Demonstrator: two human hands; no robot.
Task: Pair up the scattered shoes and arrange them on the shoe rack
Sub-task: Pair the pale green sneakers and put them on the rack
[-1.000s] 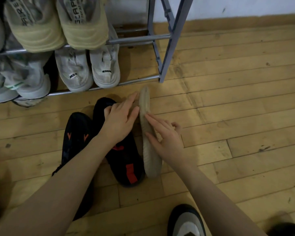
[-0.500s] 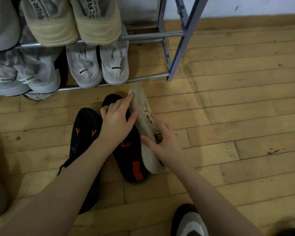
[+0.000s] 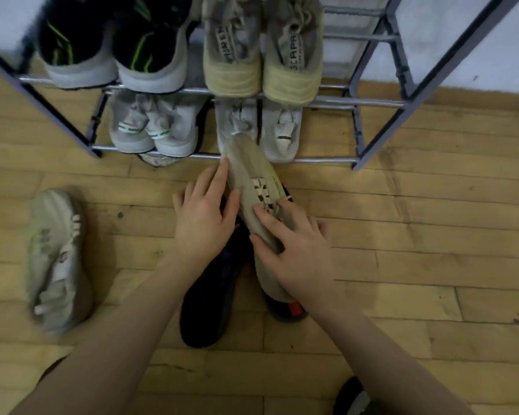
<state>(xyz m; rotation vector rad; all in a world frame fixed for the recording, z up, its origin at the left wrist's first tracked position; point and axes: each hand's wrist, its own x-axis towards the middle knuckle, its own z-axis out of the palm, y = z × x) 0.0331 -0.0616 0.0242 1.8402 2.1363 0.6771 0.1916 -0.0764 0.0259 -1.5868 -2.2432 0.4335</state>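
Observation:
A beige laced shoe sits tilted over two black shoes with red marks, one under my wrists and the other behind it. My right hand grips the beige shoe at its laces and side. My left hand rests flat against its left side, fingers straight. A matching pale shoe lies alone on the floor at the left. The grey metal shoe rack stands ahead, holding black-and-green, tan, and white pairs.
Bare wooden floor stretches to the right of the rack. The toe of a black-and-grey shoe shows at the bottom edge. A white wall runs behind the rack.
The beige shoe has turned from lying on its edge to upper-side up and moved toward the rack. The view shifted left, revealing the pale shoe on the floor.

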